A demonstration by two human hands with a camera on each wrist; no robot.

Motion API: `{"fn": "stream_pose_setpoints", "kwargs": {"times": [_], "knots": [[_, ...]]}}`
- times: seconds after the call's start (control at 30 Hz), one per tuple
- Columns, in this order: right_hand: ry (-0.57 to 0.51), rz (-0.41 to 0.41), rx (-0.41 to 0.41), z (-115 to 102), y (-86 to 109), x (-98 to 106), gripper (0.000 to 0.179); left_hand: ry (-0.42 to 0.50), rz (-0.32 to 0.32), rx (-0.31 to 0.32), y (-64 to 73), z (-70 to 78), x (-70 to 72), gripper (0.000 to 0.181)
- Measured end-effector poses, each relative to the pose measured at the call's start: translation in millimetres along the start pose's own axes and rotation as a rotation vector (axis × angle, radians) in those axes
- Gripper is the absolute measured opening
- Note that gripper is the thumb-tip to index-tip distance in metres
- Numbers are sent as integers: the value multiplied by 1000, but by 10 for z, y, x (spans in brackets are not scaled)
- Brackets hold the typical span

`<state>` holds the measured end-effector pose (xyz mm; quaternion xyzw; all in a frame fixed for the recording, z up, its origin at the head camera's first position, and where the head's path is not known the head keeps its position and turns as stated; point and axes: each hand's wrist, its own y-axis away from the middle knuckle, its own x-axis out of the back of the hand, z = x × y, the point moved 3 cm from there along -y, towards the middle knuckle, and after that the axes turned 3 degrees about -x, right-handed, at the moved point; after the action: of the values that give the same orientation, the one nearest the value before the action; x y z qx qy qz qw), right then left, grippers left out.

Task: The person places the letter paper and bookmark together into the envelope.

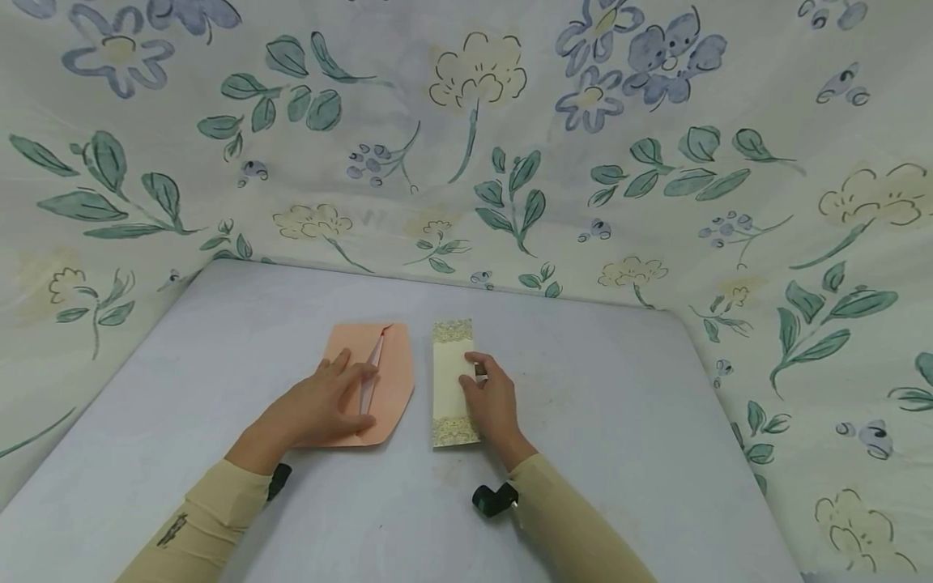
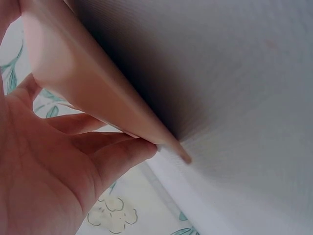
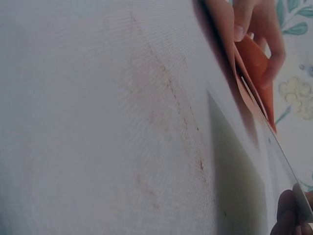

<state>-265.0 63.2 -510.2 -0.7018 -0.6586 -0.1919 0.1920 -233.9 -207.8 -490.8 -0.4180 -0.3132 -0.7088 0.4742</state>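
Observation:
A peach paper envelope [image 1: 396, 380] lies on the table at centre left, a narrow slit gaping along its upper face and showing white inside. Spread across it is my left hand [image 1: 321, 405], index finger and thumb at the slit; the left wrist view shows the fingers [image 2: 124, 154] fairly straight against the paper [image 2: 93, 83]. To the right, my right hand [image 1: 499, 405] pinches the right edge of a cream card [image 1: 448, 380] with patterned gold bands at both ends. Seen from the right wrist, the card [image 3: 288, 164] is tilted above the table, its far edge near the envelope [image 3: 254, 61].
The white-covered table [image 1: 598, 453] extends around both hands. Floral cloth [image 1: 408, 235] hangs behind and at both sides. Small dark wrist-worn devices [image 1: 494, 500] sit below the wrists. Reddish-brown smudges [image 3: 200, 164] mark the tablecloth.

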Motion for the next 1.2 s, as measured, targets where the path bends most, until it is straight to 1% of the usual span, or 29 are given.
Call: {"fn": "stream_pose_setpoints", "kwargs": {"times": [0.4, 0.73, 1.2], "knots": [[-11, -15, 3, -52, 19, -50, 36, -7, 0, 9, -2, -5, -13, 76], [-26, -4, 50, -79, 25, -110, 36, -7, 7, 1, 12, 35, 22, 75], [-29, -23, 76, -143, 29, -202, 36, -1, -3, 10, 13, 13, 12, 75]]}}
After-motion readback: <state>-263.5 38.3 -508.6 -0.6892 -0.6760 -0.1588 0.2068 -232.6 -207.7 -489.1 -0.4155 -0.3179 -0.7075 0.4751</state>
